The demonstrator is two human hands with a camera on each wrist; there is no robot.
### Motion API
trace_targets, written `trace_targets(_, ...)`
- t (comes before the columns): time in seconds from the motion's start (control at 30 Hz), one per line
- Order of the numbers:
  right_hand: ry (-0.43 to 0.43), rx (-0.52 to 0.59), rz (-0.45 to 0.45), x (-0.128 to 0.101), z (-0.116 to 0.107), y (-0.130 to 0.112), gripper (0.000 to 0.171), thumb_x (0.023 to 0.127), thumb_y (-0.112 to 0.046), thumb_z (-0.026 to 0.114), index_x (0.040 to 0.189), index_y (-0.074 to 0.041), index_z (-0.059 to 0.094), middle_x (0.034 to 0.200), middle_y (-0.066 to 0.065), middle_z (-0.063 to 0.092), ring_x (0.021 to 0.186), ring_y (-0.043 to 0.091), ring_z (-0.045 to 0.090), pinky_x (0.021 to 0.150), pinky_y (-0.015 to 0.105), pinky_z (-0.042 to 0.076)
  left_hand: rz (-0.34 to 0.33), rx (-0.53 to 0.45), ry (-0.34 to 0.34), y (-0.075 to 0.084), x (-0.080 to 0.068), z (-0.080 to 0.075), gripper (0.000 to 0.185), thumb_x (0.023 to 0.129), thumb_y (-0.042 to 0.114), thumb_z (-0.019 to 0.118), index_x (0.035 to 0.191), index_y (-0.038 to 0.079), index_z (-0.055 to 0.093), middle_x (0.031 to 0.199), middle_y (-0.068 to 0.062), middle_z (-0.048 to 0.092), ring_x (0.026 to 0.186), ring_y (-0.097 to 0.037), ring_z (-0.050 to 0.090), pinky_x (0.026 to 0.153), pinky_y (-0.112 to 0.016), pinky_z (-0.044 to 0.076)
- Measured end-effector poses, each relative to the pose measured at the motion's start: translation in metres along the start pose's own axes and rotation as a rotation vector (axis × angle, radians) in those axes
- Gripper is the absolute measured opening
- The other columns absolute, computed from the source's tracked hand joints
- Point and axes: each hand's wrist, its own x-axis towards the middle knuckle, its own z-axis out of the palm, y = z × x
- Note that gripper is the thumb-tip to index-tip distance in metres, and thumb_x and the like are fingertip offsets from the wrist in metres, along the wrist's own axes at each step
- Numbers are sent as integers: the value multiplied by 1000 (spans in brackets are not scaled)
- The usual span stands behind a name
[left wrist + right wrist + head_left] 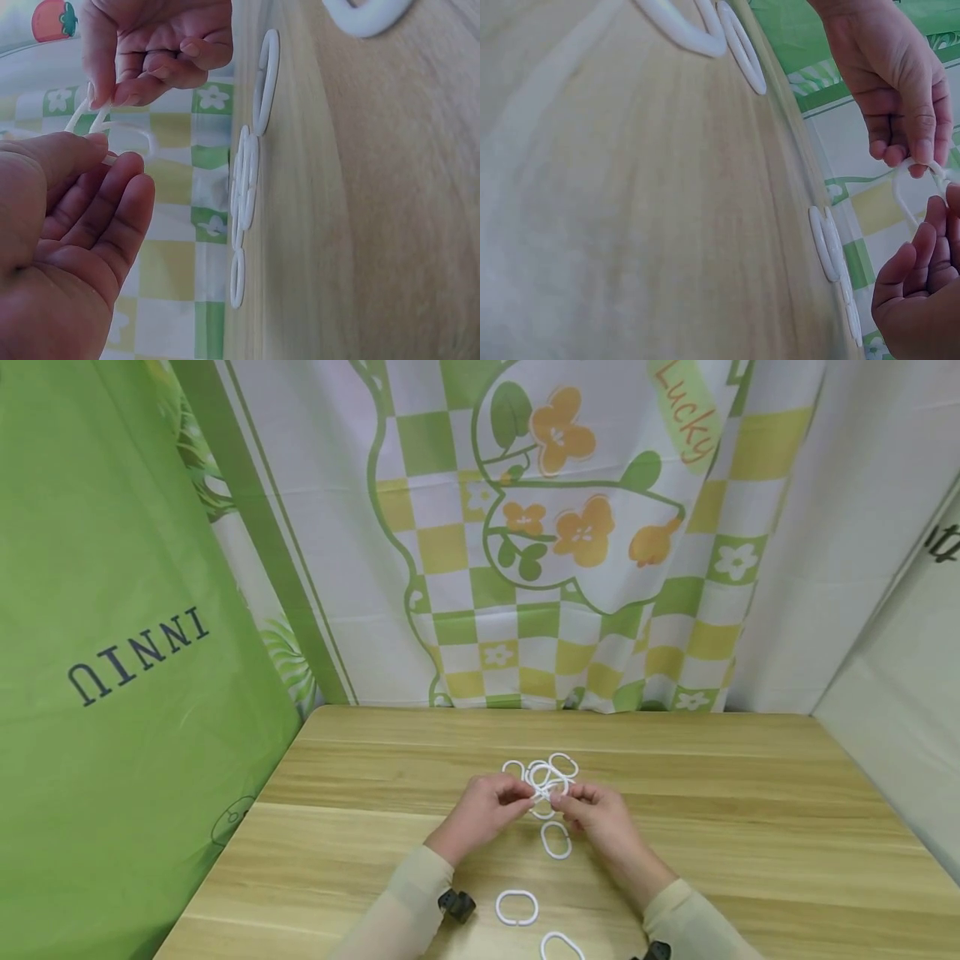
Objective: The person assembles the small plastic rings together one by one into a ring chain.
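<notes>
Two white plastic curtain rings, ovals with a small gap, are held above the table and cross each other. My left hand [486, 812] pinches one ring [148, 139] between thumb and fingertips. From the other side, my right hand [602, 817] pinches the second ring [75, 118] with thumb and index finger. Fingers partly cover both rings, so whether they are linked cannot be told. In the head view, several loose rings [561, 755] lie just behind the hands. A single ring [543, 839] rests on the wood below them.
Closer to the front of the wooden table [750, 827] lie another ring [517, 892] and one ring [557, 934] cut off by the frame. A patterned curtain [495, 627] hangs behind the table, and a green cloth [135, 760] hangs at the left.
</notes>
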Motion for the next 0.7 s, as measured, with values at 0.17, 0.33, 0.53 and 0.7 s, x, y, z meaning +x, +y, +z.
trace_targets(0.17,-3,9,-5,-1,1,2,7,90,-2,74,86,-3,68,70,-3,60,62,10,50,59,23,43,5,-5,-5,2,1,1,7,95,8,75,101,5,78,95,-3,75,86,-6,67,79,-23,56)
trace_targets(0.33,-9,28,8,-3,-2,-1,7,92,0,71,88,-3,65,76,-1,64,65,10,52,61,24,46,-50,-57,-10,-1,0,-2,7,96,4,73,102,3,76,95,-2,74,86,-6,66,80,-24,56)
trace_targets(0.53,-23,72,-6,-3,-7,1,11,92,4,68,89,-4,60,75,-1,64,64,10,54,61,24,48,-52,-57,-4,-3,-3,-5,10,95,1,72,104,-2,74,94,-5,74,84,-6,64,78,-23,56)
trace_targets(0.7,-93,126,-26,-3,-10,3,8,95,6,62,99,0,58,77,3,69,64,12,61,64,27,55,-44,-48,-11,-2,-4,-6,11,94,1,72,105,-3,74,94,-6,74,83,-6,64,77,-23,56)
